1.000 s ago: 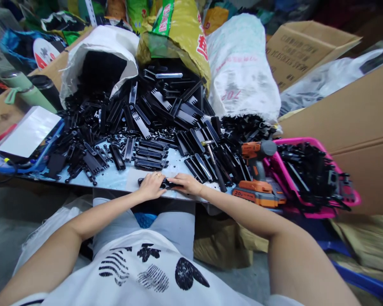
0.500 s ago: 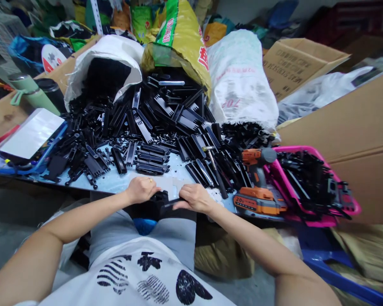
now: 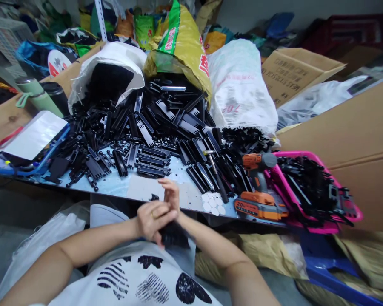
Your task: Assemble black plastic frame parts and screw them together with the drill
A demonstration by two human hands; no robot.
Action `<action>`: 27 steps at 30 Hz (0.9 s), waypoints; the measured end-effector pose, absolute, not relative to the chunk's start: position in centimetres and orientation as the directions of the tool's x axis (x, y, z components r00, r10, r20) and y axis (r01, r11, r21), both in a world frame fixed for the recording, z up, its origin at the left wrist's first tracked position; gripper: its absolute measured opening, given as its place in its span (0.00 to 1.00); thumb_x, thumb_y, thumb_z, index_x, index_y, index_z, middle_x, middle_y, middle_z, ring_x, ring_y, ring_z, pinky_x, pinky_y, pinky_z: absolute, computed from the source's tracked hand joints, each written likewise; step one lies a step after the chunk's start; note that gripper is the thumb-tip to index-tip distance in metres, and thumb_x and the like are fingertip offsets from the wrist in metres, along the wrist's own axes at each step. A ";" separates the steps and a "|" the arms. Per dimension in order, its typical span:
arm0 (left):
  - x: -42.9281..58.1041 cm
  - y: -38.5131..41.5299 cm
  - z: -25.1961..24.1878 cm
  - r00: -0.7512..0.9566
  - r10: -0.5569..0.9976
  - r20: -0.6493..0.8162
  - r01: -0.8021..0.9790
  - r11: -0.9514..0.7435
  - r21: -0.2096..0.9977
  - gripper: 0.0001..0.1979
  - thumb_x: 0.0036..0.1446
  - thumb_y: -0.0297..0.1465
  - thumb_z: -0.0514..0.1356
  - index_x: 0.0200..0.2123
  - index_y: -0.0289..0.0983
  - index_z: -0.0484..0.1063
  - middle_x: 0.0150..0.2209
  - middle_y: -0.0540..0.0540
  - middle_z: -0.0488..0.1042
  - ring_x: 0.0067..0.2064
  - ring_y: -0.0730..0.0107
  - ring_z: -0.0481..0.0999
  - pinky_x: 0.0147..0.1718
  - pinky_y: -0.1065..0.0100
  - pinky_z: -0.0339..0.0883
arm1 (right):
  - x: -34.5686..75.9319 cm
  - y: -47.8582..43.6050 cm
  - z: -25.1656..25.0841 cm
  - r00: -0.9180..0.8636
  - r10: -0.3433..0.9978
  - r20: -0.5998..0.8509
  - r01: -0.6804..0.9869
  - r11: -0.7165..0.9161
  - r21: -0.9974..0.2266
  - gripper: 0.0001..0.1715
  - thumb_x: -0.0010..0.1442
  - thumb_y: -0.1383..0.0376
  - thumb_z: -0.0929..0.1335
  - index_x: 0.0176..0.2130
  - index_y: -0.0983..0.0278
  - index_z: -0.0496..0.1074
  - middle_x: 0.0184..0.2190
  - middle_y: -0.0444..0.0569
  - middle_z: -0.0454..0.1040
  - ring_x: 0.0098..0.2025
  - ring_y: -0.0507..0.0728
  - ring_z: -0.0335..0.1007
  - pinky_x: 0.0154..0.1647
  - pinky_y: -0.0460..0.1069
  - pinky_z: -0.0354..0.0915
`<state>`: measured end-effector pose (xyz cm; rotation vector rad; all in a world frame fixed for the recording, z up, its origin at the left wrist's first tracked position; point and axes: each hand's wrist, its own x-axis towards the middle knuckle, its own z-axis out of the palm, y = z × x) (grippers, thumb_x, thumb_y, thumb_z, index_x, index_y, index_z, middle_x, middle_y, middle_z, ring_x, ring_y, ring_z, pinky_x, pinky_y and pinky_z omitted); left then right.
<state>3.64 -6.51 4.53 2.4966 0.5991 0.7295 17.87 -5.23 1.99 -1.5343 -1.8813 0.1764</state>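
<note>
Near the bench edge my left hand (image 3: 153, 217), with a ring on one finger, lies across the wrist of my right hand, its fingers wrapped round something I cannot make out. My right hand (image 3: 171, 194) is raised behind it, fingers bent upward and apart. A dark assembly (image 3: 175, 238) shows below the hands over my lap, mostly hidden by them. Beyond them lie a grey pad (image 3: 142, 188), a stack of black parts (image 3: 153, 161), a hammer (image 3: 215, 170) and several white discs (image 3: 214, 204).
An orange cordless drill (image 3: 258, 204) and a pink basket (image 3: 315, 191) of black parts stand right. Open sacks (image 3: 242, 85) spill black parts across the back. At left are a blue tray (image 3: 47, 155) and a green bottle (image 3: 38, 95). Cardboard (image 3: 347, 148) borders the right.
My hands have come together: the left moved right and down, the right moved left and its fingers rose apart. The dark assembly now sits lower, toward my body. The view has tilted slightly.
</note>
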 end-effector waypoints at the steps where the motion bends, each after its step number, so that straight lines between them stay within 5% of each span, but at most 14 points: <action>1: 3.5 -5.3 3.9 0.768 0.569 0.295 0.383 -0.777 0.500 0.37 0.55 0.60 0.43 0.54 0.41 0.69 0.48 0.38 0.73 0.53 0.53 0.71 0.53 0.55 0.63 | 19.3 -2.8 2.5 -0.192 0.896 0.401 0.829 0.367 -0.422 0.17 0.64 0.63 0.57 0.46 0.61 0.69 0.49 0.54 0.68 0.55 0.59 0.62 0.54 0.55 0.63; 2: 3.4 -4.0 3.3 0.767 0.600 0.226 0.464 -0.763 0.450 0.36 0.54 0.59 0.48 0.54 0.40 0.69 0.48 0.37 0.73 0.52 0.52 0.71 0.52 0.54 0.63 | 21.1 -0.2 2.9 -0.292 0.881 0.371 0.851 0.417 -0.320 0.16 0.64 0.63 0.58 0.45 0.61 0.70 0.50 0.53 0.69 0.55 0.58 0.62 0.56 0.54 0.61; 5: 4.0 -1.0 2.1 0.775 0.608 0.172 0.547 -0.782 0.299 0.32 0.56 0.52 0.55 0.55 0.35 0.68 0.52 0.33 0.71 0.57 0.49 0.68 0.55 0.51 0.60 | 26.4 7.0 3.7 -0.228 0.907 0.355 0.916 0.323 -0.237 0.16 0.64 0.67 0.59 0.42 0.69 0.73 0.54 0.60 0.65 0.59 0.64 0.56 0.58 0.61 0.54; 9: 5.8 0.2 1.1 0.741 0.633 0.224 0.614 -0.774 0.156 0.33 0.56 0.44 0.60 0.59 0.30 0.62 0.63 0.29 0.57 0.67 0.46 0.48 0.62 0.49 0.49 | 30.2 12.1 2.8 -0.305 0.939 0.159 0.952 0.307 0.011 0.10 0.58 0.69 0.66 0.39 0.71 0.75 0.58 0.63 0.61 0.63 0.67 0.47 0.61 0.64 0.45; 13: 6.7 0.7 0.6 0.646 0.750 0.146 0.739 -0.661 0.126 0.38 0.55 0.44 0.61 0.62 0.29 0.56 0.65 0.28 0.50 0.67 0.46 0.46 0.62 0.49 0.46 | 31.1 12.9 3.0 -0.260 0.939 0.225 0.944 0.297 -0.147 0.09 0.60 0.65 0.65 0.35 0.68 0.73 0.57 0.59 0.62 0.60 0.65 0.50 0.63 0.66 0.39; 16: 6.2 1.4 0.6 0.648 0.754 0.108 0.747 -0.657 0.103 0.41 0.54 0.47 0.60 0.63 0.29 0.55 0.65 0.28 0.49 0.67 0.46 0.46 0.63 0.51 0.45 | 30.3 12.4 4.2 -0.174 0.941 0.290 0.927 0.256 -0.275 0.15 0.66 0.62 0.59 0.38 0.69 0.70 0.50 0.60 0.67 0.52 0.60 0.59 0.60 0.62 0.48; 20: 5.7 2.2 0.5 0.645 0.755 0.116 0.754 -0.654 0.064 0.44 0.53 0.52 0.58 0.63 0.27 0.55 0.65 0.27 0.51 0.67 0.43 0.47 0.63 0.49 0.43 | 25.9 11.6 3.6 -0.329 0.918 0.222 0.881 0.383 -0.279 0.13 0.66 0.60 0.60 0.36 0.66 0.67 0.37 0.51 0.71 0.40 0.55 0.63 0.52 0.53 0.58; 27: 5.1 6.2 -0.2 0.651 0.747 0.131 0.748 -0.661 0.050 0.40 0.56 0.51 0.55 0.63 0.30 0.57 0.63 0.30 0.57 0.65 0.46 0.53 0.62 0.47 0.44 | 20.3 15.6 0.3 -0.327 0.907 0.266 0.900 0.384 -0.205 0.14 0.66 0.60 0.59 0.39 0.67 0.66 0.41 0.56 0.70 0.43 0.59 0.62 0.47 0.52 0.59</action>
